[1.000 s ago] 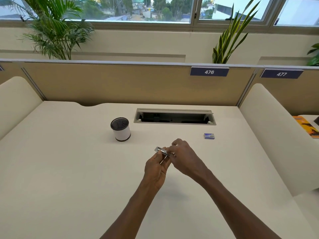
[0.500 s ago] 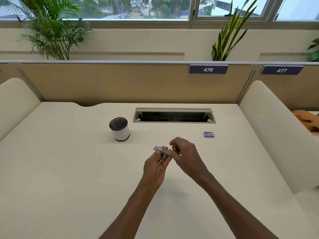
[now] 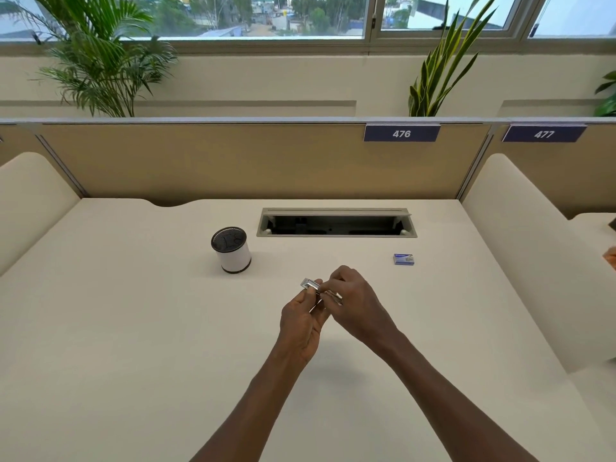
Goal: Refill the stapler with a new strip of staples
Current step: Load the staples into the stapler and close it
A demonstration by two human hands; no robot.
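I hold the small metal stapler (image 3: 311, 285) just above the worktop (image 3: 133, 328), left hand (image 3: 301, 323) pinching its body, right hand (image 3: 355, 303) gripping its rear end; it looks light, stiff and slick, so I'd grip the sides

Cream desk (image 3: 133, 345), 1 surface, with a rectangular cable cut-out (image 3: 336, 223) at its rear centre. On it: 1 white cylindrical container with a dark top (image 3: 231, 249), left of the cut-out; 1 small blue box (image 3: 403, 259), well apart to the right.
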